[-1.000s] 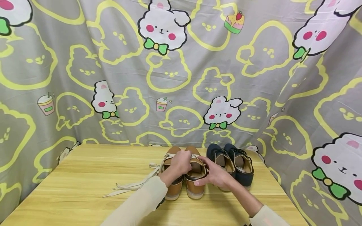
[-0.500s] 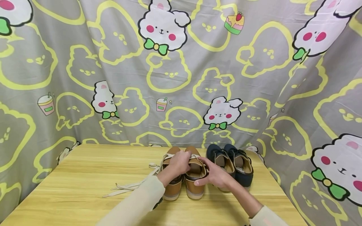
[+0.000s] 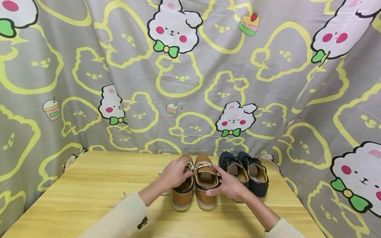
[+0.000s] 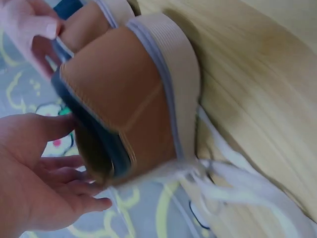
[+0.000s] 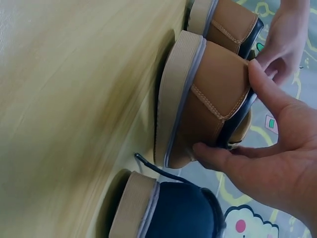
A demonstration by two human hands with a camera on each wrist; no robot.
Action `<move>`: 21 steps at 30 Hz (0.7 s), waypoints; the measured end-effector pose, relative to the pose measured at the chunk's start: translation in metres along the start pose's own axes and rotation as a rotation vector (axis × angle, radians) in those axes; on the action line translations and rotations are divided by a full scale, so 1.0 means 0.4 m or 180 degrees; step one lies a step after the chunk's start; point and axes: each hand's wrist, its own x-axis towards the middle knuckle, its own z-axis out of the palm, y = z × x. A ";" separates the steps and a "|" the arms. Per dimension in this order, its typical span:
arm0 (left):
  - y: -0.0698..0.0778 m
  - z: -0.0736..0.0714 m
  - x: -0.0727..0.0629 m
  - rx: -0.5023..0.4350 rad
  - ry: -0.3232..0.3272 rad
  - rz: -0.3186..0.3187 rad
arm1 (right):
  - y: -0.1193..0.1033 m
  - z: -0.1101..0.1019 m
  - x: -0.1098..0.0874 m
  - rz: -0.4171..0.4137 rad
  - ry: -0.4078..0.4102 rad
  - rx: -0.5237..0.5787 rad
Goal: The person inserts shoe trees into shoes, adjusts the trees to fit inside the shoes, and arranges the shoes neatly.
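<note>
Two brown leather lace-up shoes stand side by side, toes toward the curtain. My left hand (image 3: 174, 173) is over the left brown shoe (image 3: 182, 200). In the left wrist view its fingers (image 4: 74, 176) are spread beside the shoe's opening, with the thumb near the dark collar; contact is hard to tell. My right hand (image 3: 228, 183) holds the right brown shoe (image 3: 206, 201) at the heel end. In the right wrist view its thumb (image 5: 265, 84) lies on the collar and a finger presses the side. Loose pale laces (image 4: 247, 183) trail from the left shoe.
A pair of navy lace-up shoes (image 3: 257, 188) stands right of the brown pair, close to my right hand. A dark lace (image 5: 161, 171) sticks out from one. The wooden table (image 3: 98, 178) meets a patterned curtain (image 3: 134, 72) behind and at both sides.
My left hand has moved left, from the right brown shoe's opening to the left brown shoe. The right hand has stayed at the right shoe. The head view has shifted slightly.
</note>
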 end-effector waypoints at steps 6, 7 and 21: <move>-0.060 -0.053 -0.053 -0.0191 0.0028 -0.0358 | -0.011 0.007 -0.023 0.0070 0.0250 -0.0358; -0.070 -0.062 -0.062 -0.0194 0.0035 -0.0417 | -0.014 0.006 -0.026 0.0058 0.0297 -0.0436; -0.170 -0.129 -0.142 -0.0145 0.0072 -0.0734 | -0.032 -0.017 -0.044 -0.0767 0.1332 -0.1371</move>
